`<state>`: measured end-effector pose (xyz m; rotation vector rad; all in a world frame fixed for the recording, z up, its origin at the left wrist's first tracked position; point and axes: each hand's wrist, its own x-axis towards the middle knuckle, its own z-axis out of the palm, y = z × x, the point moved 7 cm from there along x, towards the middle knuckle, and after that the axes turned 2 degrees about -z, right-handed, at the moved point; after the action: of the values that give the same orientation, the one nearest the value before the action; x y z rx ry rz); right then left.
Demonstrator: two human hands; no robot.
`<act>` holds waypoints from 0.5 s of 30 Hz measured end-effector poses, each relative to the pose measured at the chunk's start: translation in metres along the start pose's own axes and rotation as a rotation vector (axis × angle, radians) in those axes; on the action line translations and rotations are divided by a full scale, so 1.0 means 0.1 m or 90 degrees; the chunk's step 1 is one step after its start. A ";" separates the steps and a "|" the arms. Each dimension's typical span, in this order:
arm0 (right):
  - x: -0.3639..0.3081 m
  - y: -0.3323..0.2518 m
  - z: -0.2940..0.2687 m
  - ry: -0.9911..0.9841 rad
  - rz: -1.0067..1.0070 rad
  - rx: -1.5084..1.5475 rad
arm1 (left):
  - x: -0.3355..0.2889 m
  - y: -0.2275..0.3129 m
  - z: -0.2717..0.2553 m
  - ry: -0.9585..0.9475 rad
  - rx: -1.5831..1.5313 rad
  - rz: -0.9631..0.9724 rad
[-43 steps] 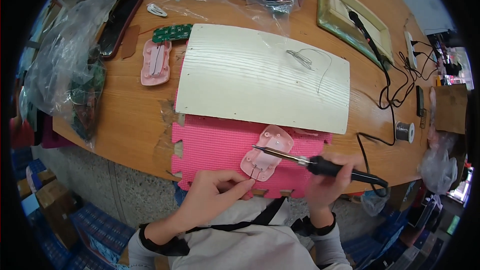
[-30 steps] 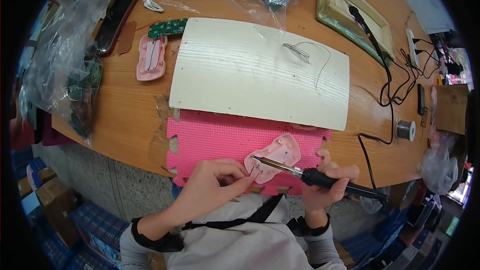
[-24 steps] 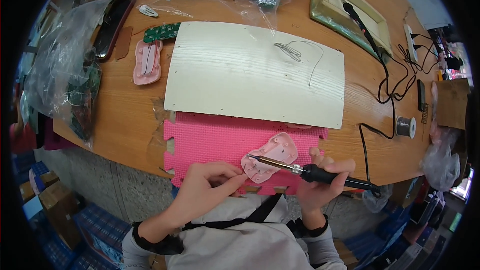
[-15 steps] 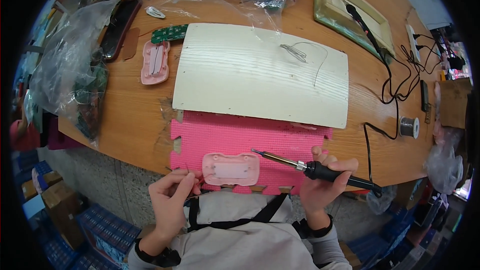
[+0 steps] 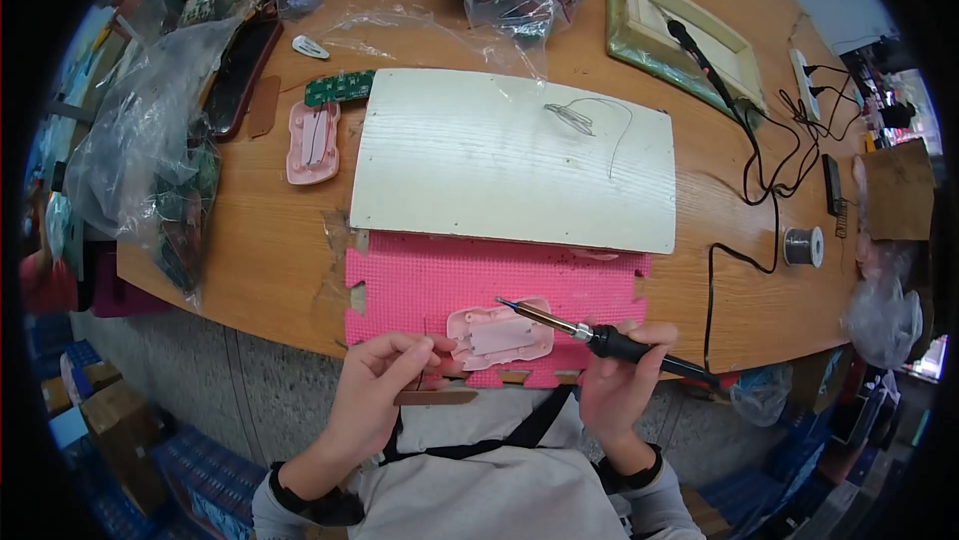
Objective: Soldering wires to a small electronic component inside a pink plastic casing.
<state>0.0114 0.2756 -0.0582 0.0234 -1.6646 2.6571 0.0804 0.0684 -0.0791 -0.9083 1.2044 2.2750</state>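
While the right hand point(image 5: 617, 380) kept its fingers closed around the black handle of the soldering iron point(image 5: 581, 332), the left hand point(image 5: 385, 380) was making a small pinch at the left end of the pink plastic shell point(image 5: 504, 335). In this pinch, the thumb and the forefinger met at their tips, with almost no gap, and a thin dark wire point(image 5: 426, 325) came out between them. The remaining fingers of this hand were bent under (whether they also touched the shell, I could not tell).

The shell lay with its hollow side up, over the near part of the pink foam mat point(image 5: 400, 280); a pale rectangular part was inside it. The iron pointed to the left and slightly away from the person, and its metal shaft passed in front of the far edge of the shell. From this view it was not possible to say whether the tip touched anything.

Beyond the mat stood the white board point(image 5: 499, 170), on which a loose coil of thin wire point(image 5: 569, 120) was lying. To the left of the board there was a second pink shell point(image 5: 313, 145), just beside a green circuit board point(image 5: 338, 89). A spool point(image 5: 802, 247) was at the right, well apart from both hands.
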 end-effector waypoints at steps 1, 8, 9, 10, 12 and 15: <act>-0.04 0.00 0.01 -0.002 -0.003 0.001 | -0.01 0.00 0.01 -0.014 -0.034 0.015; -0.17 0.18 0.08 0.025 0.040 0.116 | 0.00 -0.24 0.10 -0.015 -0.088 -0.022; -0.12 0.18 0.10 0.035 0.014 0.116 | 0.00 -0.23 0.12 -0.015 -0.088 -0.020; -0.07 0.17 0.12 0.044 -0.011 0.115 | 0.01 -0.22 0.15 -0.016 -0.045 -0.022; 0.01 0.20 0.16 0.028 -0.026 0.109 | 0.03 -0.16 0.16 -0.017 -0.003 -0.024; 0.09 0.23 0.22 -0.010 -0.020 0.102 | 0.07 -0.10 0.27 -0.095 0.100 -0.007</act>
<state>0.0019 0.2461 -0.0695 0.0710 -1.4382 2.7669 0.0717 0.0969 -0.0783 -0.6742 1.2868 2.1605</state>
